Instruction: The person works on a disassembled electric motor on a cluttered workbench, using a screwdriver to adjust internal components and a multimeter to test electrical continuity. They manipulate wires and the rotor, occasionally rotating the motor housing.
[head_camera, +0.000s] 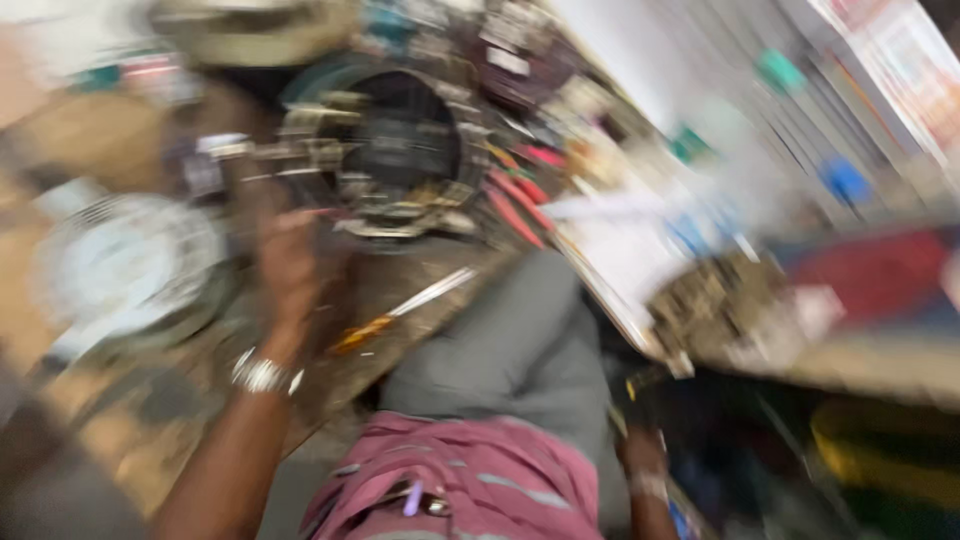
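The head view is heavily blurred by motion. The left hand (290, 262) is raised at centre left of the frame, reaching up to the lower left edge of a round motor stator (400, 150) with a dark bore and metal parts round its rim, in the upper middle. The fingers seem to touch that rim, but I cannot tell whether they are closed on anything. A metal bracelet (262, 375) sits on the wrist. The right hand (645, 460) hangs low at the lower right, beside the knee, mostly hidden; its fingers cannot be read.

As a judgement, the stator lies open and only part worked, with nothing showing it finished.

On the tabletop (150, 420) a screwdriver (400, 312) lies just below the stator, red-handled pliers (520, 205) to its right, and a white fan guard (120, 262) at the left. A smaller cluttered part (715, 305) sits right of centre. The tools crowd the stator closely.
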